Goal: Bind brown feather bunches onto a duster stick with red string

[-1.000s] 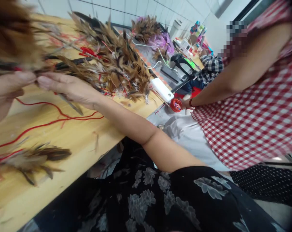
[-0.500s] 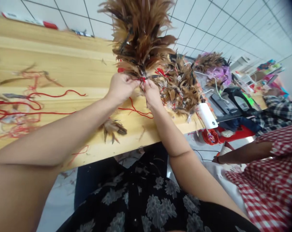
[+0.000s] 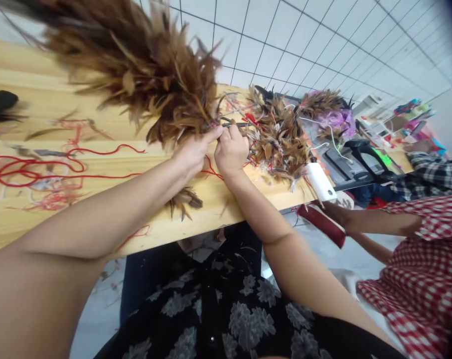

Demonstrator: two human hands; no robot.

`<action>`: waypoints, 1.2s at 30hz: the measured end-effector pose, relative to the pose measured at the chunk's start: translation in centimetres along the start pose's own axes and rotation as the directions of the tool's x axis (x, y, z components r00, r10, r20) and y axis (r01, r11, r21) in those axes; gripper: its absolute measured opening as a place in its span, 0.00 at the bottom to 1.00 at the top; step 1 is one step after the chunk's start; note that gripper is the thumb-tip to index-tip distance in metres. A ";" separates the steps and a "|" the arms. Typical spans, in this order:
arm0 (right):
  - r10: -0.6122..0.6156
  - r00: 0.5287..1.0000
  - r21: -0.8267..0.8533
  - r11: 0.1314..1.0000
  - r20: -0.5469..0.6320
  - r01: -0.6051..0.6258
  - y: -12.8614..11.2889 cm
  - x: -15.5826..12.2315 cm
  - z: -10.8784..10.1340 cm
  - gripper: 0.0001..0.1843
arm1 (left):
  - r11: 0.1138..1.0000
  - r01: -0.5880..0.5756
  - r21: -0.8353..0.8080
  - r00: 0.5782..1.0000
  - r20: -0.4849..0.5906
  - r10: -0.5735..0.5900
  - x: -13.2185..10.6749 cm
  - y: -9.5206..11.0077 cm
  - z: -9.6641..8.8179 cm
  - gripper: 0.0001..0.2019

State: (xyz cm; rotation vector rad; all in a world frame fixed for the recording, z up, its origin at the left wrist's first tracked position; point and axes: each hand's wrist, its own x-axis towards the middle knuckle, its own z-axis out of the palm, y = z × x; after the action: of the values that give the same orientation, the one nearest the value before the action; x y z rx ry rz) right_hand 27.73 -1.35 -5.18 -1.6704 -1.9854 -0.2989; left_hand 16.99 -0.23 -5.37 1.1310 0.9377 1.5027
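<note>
A big brown feather duster head leans up and to the left above the wooden table. My left hand is closed, pinching the base of the feathers. Right beside it, my right hand is closed in a fist on the thin dark stick that comes out of the feathers' base. The two hands touch each other over the table's near edge. Red string trails across the table to the left of my hands.
A heap of brown feather bundles with red ties lies just right of my hands, beside a white box. A small feather tuft lies near the edge. At the right, a person in a red checked shirt holds a dark red object.
The feather head has tipped from upright to leaning left. My hands have stayed at its base, the right one now fisted on the stick. The neighbour's hand has come up with a dark red object.
</note>
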 end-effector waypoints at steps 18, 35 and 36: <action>-0.180 0.678 0.662 -0.149 0.712 -0.735 2.5 1.3 -2.5 0.24 | 0.984 0.027 0.174 0.899 0.426 -0.100 2.3 4.0 -3.2 0.23; 0.075 0.774 0.772 -0.173 0.629 -0.611 0.7 1.5 -1.8 0.23 | 0.976 0.040 0.215 0.977 0.198 -0.083 0.9 4.3 -0.1 0.12; 0.096 0.779 0.781 -0.168 0.620 -0.601 0.6 1.5 -1.7 0.23 | 0.974 0.029 0.225 0.985 0.159 -0.067 0.8 3.9 0.0 0.11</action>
State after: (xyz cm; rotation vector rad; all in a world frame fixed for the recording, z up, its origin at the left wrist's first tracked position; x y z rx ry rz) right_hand 28.60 -0.83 -3.07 -1.0209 -0.9829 1.5374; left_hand 15.92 -0.26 -1.49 1.3618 1.0278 1.2653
